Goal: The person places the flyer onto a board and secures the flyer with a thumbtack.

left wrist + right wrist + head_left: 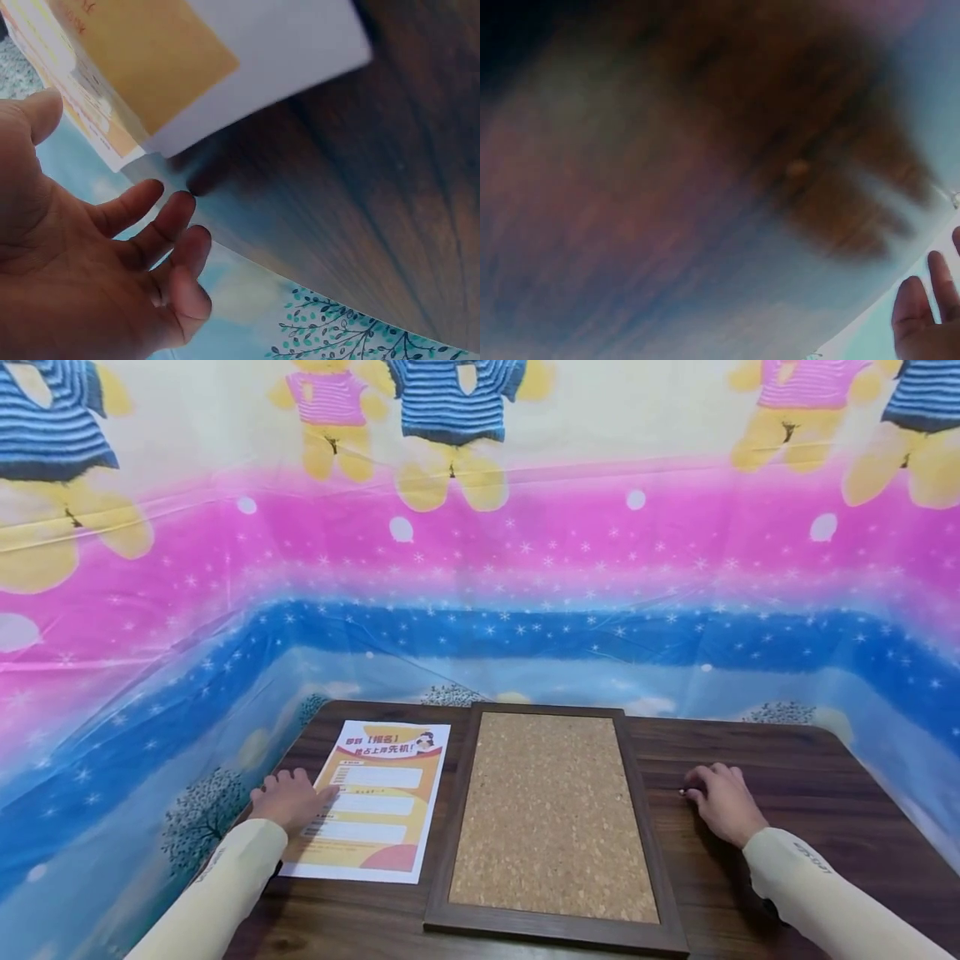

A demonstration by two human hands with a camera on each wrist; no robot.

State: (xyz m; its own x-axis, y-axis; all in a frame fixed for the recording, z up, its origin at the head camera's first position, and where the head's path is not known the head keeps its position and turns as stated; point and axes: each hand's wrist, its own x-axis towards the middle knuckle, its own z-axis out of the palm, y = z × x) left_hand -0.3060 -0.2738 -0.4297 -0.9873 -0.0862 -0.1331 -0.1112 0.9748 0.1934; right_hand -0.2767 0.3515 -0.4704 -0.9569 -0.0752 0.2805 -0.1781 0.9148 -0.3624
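Note:
In the head view my left hand is at the left edge of a printed flyer, its fingers loosely spread. The flyer is white with orange and yellow panels and lies flat on the table. From the left wrist, the hand shows palm and relaxed fingers beside the paper's corner, gripping nothing. To the right of a framed cork board, my right hand is low over the table with fingers loosely bent. A tiny pale speck shows by its fingertips. Only some fingers appear in the right wrist view.
The cork board, in a dark brown frame, lies in the middle of the dark wood table. Cloth printed with bears and snowflakes hangs behind the table and along both sides, close to its edges.

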